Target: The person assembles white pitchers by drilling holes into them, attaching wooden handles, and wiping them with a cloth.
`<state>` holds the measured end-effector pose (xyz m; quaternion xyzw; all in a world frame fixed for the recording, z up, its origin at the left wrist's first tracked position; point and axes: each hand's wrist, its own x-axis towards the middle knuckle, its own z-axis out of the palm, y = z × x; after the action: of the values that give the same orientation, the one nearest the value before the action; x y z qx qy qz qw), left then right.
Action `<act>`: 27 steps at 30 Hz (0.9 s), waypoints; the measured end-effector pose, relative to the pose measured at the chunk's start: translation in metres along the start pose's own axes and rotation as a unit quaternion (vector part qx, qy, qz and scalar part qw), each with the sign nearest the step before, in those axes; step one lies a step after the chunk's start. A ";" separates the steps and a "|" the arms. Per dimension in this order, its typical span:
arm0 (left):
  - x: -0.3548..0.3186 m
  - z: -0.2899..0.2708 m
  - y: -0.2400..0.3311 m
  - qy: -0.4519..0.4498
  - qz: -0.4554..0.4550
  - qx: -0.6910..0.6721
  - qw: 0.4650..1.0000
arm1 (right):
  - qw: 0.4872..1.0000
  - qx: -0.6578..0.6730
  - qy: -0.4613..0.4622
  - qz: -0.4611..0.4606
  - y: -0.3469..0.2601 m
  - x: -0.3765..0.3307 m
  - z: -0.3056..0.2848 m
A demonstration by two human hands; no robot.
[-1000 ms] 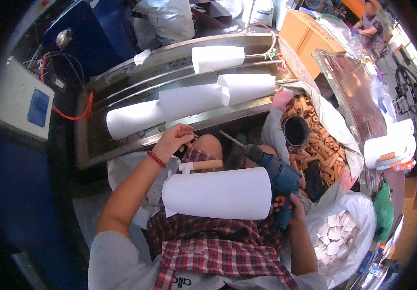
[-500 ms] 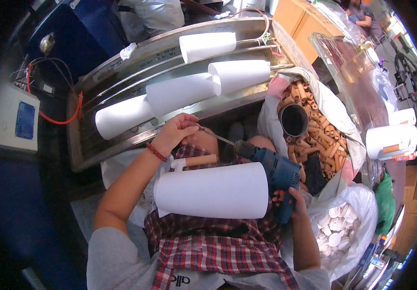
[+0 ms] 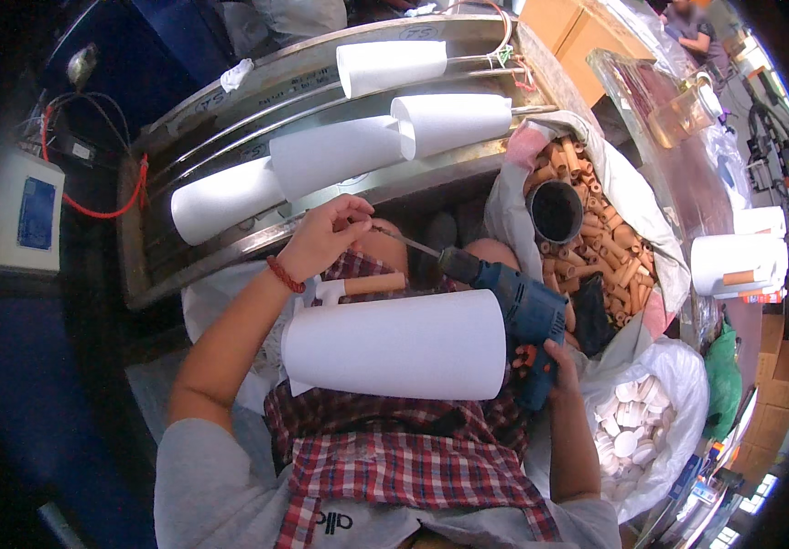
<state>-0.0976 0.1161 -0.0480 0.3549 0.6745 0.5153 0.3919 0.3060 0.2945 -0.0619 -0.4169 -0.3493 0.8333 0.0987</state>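
Note:
My right hand [image 3: 561, 368] grips the handle of a blue power drill [image 3: 527, 311] at the right of my lap. From its chuck a thin metal rod [image 3: 417, 245] points left. At the rod's far end, the thumb and fingers of my left hand [image 3: 329, 240] are pinched together; the tip itself is hard to make out. A white tapered roll [image 3: 394, 348] lies across my lap on a checked apron [image 3: 413, 467]. Just beyond it lies a tan tube [image 3: 374, 285] with a white piece on its left end.
Ahead stands a wooden trough [image 3: 129, 247] with metal rods and several white rolls [image 3: 340, 154]. To the right, a sack [image 3: 509, 197] holds tan tubes [image 3: 619, 247] and a black cup [image 3: 555, 210]. Nearer is a bag of white discs [image 3: 628, 425]. A grey box with a screen [image 3: 37, 212] stands left.
My left hand has shifted slightly up and left, its fingers a little more curled at the rod's end. The drill stays in my right hand. The whole view has tilted slightly.

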 end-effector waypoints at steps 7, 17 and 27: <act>-0.002 0.006 0.004 0.036 0.093 0.117 0.988 | 1.000 -0.016 -0.024 0.009 -0.005 -0.001 0.003; -0.057 0.006 0.015 -0.145 -0.013 0.328 0.933 | 1.000 -0.026 -0.010 0.007 -0.012 -0.004 0.005; -0.085 -0.060 0.002 -0.113 -0.112 0.203 0.966 | 0.996 -0.057 -0.065 0.002 -0.022 0.008 -0.006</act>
<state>-0.1137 0.0165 -0.0229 0.4053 0.7519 0.2770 0.4400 0.3025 0.3169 -0.0544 -0.3678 -0.4009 0.8375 0.0502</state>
